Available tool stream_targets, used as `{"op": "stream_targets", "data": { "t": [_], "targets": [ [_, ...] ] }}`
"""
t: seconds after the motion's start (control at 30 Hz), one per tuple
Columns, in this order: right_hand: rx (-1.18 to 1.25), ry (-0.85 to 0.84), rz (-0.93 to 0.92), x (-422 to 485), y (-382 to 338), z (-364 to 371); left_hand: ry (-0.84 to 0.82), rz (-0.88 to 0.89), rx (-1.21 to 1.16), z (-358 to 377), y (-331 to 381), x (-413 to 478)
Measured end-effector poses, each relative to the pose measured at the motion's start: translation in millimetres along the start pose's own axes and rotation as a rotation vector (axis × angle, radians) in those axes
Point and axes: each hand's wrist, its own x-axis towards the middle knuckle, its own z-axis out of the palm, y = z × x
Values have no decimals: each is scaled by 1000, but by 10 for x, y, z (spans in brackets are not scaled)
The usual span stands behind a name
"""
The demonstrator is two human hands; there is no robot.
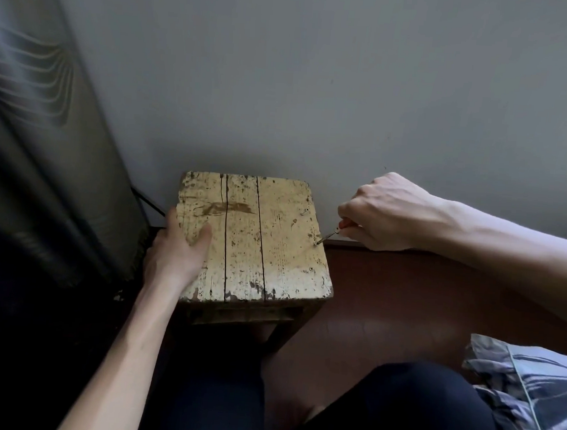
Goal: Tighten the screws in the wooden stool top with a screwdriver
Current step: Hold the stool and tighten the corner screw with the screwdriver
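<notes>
Pale grey wall (318, 83) filled the background, plain and matte, with a dark fold of ribbed grey fabric (44, 164) hanging down the left side. Below ran a reddish-brown floor (403, 307) with a dull sheen. The person's legs (413, 408) in dark trousers lay at the bottom, and a crumpled blue-striped cloth (531, 400) sat at the lower right.

Against the wall stood the wooden stool (274, 231), its rectangular top made of planks with dark cracks between them, the cream paint chipped and worn. The left hand (175, 254) reached in from below with a straight forearm and gripped the top's left edge, thumb flat on the wood, fingers hidden over the side. The right hand (386, 212) came in from the right, knuckles up, fist closed around the screwdriver (333, 233). Only a bit of orange handle showed; the thin metal shaft slanted down-left, its tip on a screw (317, 242) near the top's right edge.
</notes>
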Motion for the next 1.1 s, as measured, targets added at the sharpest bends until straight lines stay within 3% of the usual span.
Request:
{"op": "stream_targets", "data": {
  "t": [0.17, 0.23, 0.4, 0.53, 0.6, 0.8, 0.93, 1.1],
  "targets": [
    [486, -169, 467, 128, -112, 27, -1, 2, -4, 1, 7, -12],
    [547, -183, 527, 130, -127, 11, -4, -8, -4, -12, 22, -29],
    [486, -158, 321, -5, -125, -72, -6, -12, -17, -36, 45, -48],
    [135, 0, 6, -65, -45, -42, -4, -15, -27, -34, 38, -40],
    [70, 23, -85, -55, -25, -35, -4, -23, -24, -27, 27, -30],
    [88, 53, -78, -43, 11, 6, -4, -24, -26, -2, 4, 9],
    [113, 51, 53, -63, -42, 77, 0, -24, 2, 12, 2, 24],
    [567, -137, 501, -18, -86, 104, 2, -31, 31, 10, 19, 12]
  ]
}}
